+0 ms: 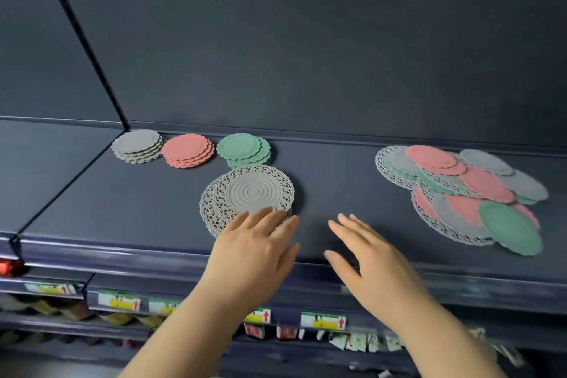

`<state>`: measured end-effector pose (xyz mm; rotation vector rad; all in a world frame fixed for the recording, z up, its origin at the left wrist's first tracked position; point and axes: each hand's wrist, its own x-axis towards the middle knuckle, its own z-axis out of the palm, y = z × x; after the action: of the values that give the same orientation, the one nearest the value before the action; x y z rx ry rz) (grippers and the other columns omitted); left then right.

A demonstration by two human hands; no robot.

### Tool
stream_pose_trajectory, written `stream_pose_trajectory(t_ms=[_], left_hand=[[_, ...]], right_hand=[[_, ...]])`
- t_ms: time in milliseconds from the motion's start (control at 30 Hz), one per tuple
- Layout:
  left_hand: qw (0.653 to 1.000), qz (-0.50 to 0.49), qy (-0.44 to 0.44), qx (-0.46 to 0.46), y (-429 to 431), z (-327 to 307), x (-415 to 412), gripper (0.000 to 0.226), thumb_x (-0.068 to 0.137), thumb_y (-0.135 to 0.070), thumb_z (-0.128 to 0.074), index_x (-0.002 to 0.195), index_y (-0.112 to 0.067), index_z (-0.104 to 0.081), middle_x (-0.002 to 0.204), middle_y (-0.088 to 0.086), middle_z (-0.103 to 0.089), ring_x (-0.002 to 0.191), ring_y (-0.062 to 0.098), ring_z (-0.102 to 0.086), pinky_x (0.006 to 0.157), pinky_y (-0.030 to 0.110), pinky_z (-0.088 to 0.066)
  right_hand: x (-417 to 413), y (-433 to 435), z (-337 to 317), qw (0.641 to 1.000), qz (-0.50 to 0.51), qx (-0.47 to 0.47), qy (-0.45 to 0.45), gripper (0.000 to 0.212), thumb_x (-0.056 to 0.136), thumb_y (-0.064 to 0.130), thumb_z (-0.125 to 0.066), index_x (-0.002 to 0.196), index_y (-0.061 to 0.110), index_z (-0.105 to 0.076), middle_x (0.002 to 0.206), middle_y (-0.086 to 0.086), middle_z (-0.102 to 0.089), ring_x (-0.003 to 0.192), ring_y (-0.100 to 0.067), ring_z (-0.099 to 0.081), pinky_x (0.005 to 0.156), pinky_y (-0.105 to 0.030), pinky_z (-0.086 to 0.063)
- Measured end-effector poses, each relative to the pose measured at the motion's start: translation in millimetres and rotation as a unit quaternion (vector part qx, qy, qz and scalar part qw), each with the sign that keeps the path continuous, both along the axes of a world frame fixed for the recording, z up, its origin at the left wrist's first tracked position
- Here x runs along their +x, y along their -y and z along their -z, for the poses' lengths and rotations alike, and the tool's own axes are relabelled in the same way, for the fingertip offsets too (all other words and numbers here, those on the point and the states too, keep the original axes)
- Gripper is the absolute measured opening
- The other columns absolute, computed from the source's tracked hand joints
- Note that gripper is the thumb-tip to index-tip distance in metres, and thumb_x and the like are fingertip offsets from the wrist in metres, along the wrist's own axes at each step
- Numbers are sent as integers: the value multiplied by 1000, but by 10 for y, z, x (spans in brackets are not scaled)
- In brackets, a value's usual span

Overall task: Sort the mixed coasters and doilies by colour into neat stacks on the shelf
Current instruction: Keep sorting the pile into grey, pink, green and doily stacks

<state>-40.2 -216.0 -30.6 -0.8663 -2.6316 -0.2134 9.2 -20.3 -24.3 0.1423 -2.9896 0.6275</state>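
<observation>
On the dark shelf (331, 193), three small stacks stand in a row at the back left: grey coasters (137, 145), pink coasters (187, 150) and green coasters (243, 149). In front of the green ones lies a stack of grey lace doilies (248, 196). My left hand (254, 252) has straight fingers touching the near edge of that doily stack. My right hand (368, 258) hovers open over the shelf's front, holding nothing. A mixed heap of pink, grey and green coasters and doilies (463, 193) lies at the right.
The shelf's raised front lip (122, 255) runs below my hands. A dark back panel (306, 55) and a slanted divider (89, 49) bound the shelf. Lower shelves with price tags (323, 321) and packaged goods sit underneath.
</observation>
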Motion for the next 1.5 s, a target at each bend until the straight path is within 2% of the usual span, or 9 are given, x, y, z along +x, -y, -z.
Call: stream_pose_trajectory(t_ms=[200,533,733,933,1033,1133,1233,1367,1500], left_hand=[[999,9,45,1,-294,149,-15,47,88,-43,-43,125,-19,-60,125,3,-61,119,24,-55,95,45,-47],[998,38,23,48,-484,154,-422,50,89,-46,-39,126,-19,-59,124,2,-62,120,23,-55,95,45,-47],[998,61,15,27,-662,164,-640,51,87,-47,-38,124,-20,-61,118,0,-65,116,22,-58,95,46,-47],[996,84,7,37,-1060,185,-684,48,86,-46,-40,120,-21,-64,113,-3,-67,112,21,-61,94,44,-48],[996,78,2,36,-1343,201,-681,48,86,-46,-40,119,-20,-65,112,-2,-67,112,21,-61,94,45,-48],[997,66,3,36,-1683,193,-631,49,87,-46,-39,120,-20,-63,114,-2,-67,113,22,-60,95,46,-48],[998,53,10,35,-2113,163,-516,48,87,-46,-39,121,-21,-62,116,-3,-66,113,21,-60,96,44,-47],[999,38,10,26,-2691,198,-325,47,87,-45,-40,120,-22,-64,117,-5,-66,111,19,-61,97,40,-45],[1000,1,18,22,-3072,286,-156,44,89,-43,-40,119,-22,-65,116,-4,-65,110,20,-61,98,39,-46]], right_hand=[[88,-241,131,999,34,-3,-7,58,91,56,-32,143,36,-18,151,19,-13,138,3,-4,106,-12,-2],[-222,-314,71,990,114,-72,-49,52,89,46,-42,139,36,-32,147,21,-25,136,5,-16,106,-13,-13],[-266,-431,115,983,141,-92,-72,62,79,58,-31,137,37,-35,142,27,-27,135,6,-19,107,-16,-17],[-184,-890,80,974,186,-81,-99,58,81,55,-36,133,30,-45,135,22,-38,130,1,-31,104,-16,-21],[-214,-1214,67,980,167,-31,-108,53,89,56,-35,133,27,-46,136,16,-44,128,0,-31,103,-15,-19],[-241,-1567,60,984,155,-29,-87,49,90,50,-41,134,29,-43,137,18,-41,129,1,-29,101,-8,-12],[-216,-2011,39,987,132,1,-91,47,89,49,-42,132,31,-46,135,19,-44,127,-1,-36,100,-7,-12],[-152,-2621,8,995,84,-24,-41,48,89,47,-41,135,40,-36,139,26,-34,130,3,-28,99,-10,-19],[-119,-3049,50,1000,23,-16,-13,48,91,48,-41,137,40,-33,144,25,-27,132,7,-20,100,-8,-14]])
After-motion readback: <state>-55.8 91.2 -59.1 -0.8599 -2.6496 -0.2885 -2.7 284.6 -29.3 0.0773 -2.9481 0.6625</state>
